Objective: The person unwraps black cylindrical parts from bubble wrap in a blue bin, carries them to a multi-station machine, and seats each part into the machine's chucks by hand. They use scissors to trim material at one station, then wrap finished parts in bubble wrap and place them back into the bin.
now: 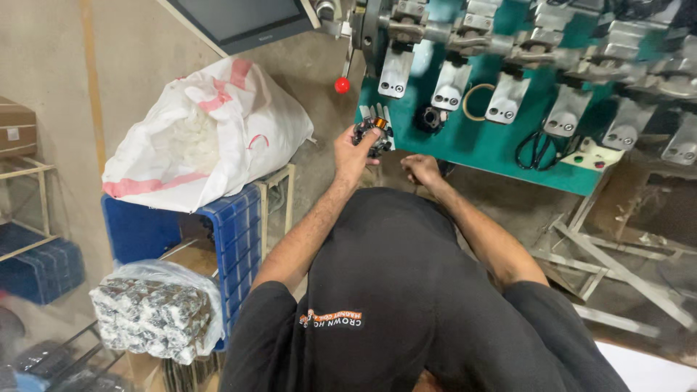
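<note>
Slippage is the risk: a small wound motor part point(373, 135) is clenched in the left hand point(353, 154) at the green bench point(475, 149) edge, while the right hand point(421, 170) is loosely curled, empty.

We are in a small factory workshop. A green machine point(501, 138) with a row of metal clamps point(508, 98) stands far right, while a white sack point(210, 131) tops a blue crate point(232, 239) on the left.

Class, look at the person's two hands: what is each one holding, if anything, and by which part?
The left hand grips a small dark wound part with copper wire, fingers wrapped round its lower side. The right hand is closed below the green bench; whether it holds anything cannot be told.
</note>
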A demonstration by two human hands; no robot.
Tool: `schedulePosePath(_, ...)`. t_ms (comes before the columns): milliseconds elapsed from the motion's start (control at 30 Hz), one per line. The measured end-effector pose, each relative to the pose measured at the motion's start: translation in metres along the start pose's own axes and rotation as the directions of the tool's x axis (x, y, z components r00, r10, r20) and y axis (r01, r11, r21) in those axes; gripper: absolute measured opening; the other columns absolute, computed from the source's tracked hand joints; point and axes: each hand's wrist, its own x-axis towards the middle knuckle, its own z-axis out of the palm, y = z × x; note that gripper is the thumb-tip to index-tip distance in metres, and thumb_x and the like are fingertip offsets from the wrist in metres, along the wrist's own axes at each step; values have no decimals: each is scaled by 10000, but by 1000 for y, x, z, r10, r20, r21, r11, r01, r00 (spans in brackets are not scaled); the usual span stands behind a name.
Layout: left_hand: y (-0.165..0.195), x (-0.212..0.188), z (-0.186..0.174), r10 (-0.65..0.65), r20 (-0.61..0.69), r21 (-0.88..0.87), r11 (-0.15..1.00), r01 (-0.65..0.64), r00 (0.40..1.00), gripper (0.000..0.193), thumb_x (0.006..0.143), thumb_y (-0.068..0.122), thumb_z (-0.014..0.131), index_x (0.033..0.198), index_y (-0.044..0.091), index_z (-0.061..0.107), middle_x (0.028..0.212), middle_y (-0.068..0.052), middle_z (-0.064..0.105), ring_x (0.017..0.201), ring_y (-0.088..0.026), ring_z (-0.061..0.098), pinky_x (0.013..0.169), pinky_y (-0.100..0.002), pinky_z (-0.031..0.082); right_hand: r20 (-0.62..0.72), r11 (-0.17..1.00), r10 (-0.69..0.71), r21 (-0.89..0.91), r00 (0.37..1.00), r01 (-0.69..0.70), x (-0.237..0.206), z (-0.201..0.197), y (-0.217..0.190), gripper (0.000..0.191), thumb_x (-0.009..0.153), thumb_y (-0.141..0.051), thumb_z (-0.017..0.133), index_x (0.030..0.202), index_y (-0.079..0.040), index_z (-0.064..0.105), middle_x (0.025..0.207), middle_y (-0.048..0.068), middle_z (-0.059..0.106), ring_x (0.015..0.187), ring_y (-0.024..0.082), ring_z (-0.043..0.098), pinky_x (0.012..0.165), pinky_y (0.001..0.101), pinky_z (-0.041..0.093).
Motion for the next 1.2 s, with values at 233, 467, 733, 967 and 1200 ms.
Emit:
schedulePosePath(233, -12, 0, -63, -124, -119, -76, 990, 115, 985, 247, 865, 148, 746, 1049, 15, 649, 876, -44, 679, 663, -137, 689, 513, -328, 624, 20, 713, 297, 661, 955, -236, 32, 59, -19, 61, 922, -127, 691, 884, -86, 667, 710, -19, 648, 507, 43, 494, 420, 213, 350)
schedulePosePath(467, 1, -31, -56, 392, 255, 483, 740, -468, 884, 432, 857, 76, 744, 1248, 3, 577, 1025, -117, 641, 928, -271, 652, 791, -402, 546, 72, 892, -147, 442, 986, 101, 0, 41, -52, 122, 904, -151, 622, 838, -55, 660, 649, -17, 590, 482, 68, 447, 419, 245, 324)
schedulePosePath(733, 42, -46, -3, 710, 351, 439, 451, -777, 610, 450, 852, 27, 768, 1250, 74, 563, 1136, -145, 640, 1069, -322, 663, 933, -413, 539, 104, 689, -634, -374, 766, 621, -88, -20, -67, 222, 944, -143, 734, 796, 0, 649, 651, -9, 548, 626, 26, 446, 528, 245, 371)
schedulePosePath(967, 40, -52, 52, 138, 626, -536, 791, 295, 767, 312, 949, 108, 723, 1242, 23, 655, 1092, -139, 696, 988, -245, 687, 825, -388, 563, 55, 442, -882, -245, 468, 863, -103, -62, -70, 178, 1028, -109, 684, 891, -10, 628, 772, -29, 545, 691, 28, 457, 593, 236, 374)
schedulePosePath(1200, 83, -61, 79, 516, 532, -67, 816, -574, 671, 399, 943, -5, 755, 1328, 39, 661, 1146, -105, 685, 1099, -144, 647, 1039, -318, 526, 82, 374, -921, -95, 382, 922, -137, -86, -99, 232, 922, -78, 716, 1135, 10, 688, 1107, 38, 650, 775, 62, 566, 656, 214, 456)
